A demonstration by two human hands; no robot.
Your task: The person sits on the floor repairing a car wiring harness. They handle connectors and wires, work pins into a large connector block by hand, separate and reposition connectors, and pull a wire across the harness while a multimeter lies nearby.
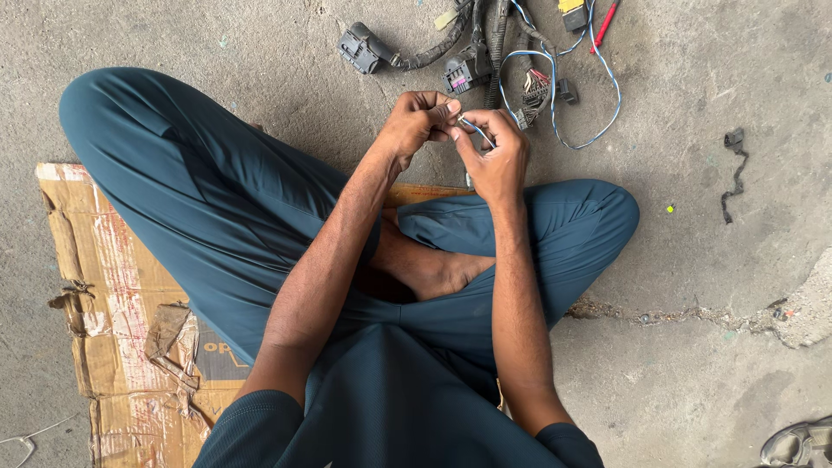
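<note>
I sit cross-legged on a sheet of torn cardboard (113, 286) in dark teal trousers. My left hand (418, 121) and my right hand (496, 154) meet in front of my knees. Both pinch a thin blue and white wire (476, 131) between fingertips and thumbs. The wire (579, 139) loops away to a bundle of black cable harness (472, 48) lying on the concrete floor just beyond my hands. Black plug connectors (362, 48) hang off that harness.
A red-handled tool (604, 24) and a yellow part (572, 7) lie at the top edge by the harness. A small black scrap (735, 169) rests on the concrete to the right. A sandal (797, 444) shows at the bottom right corner.
</note>
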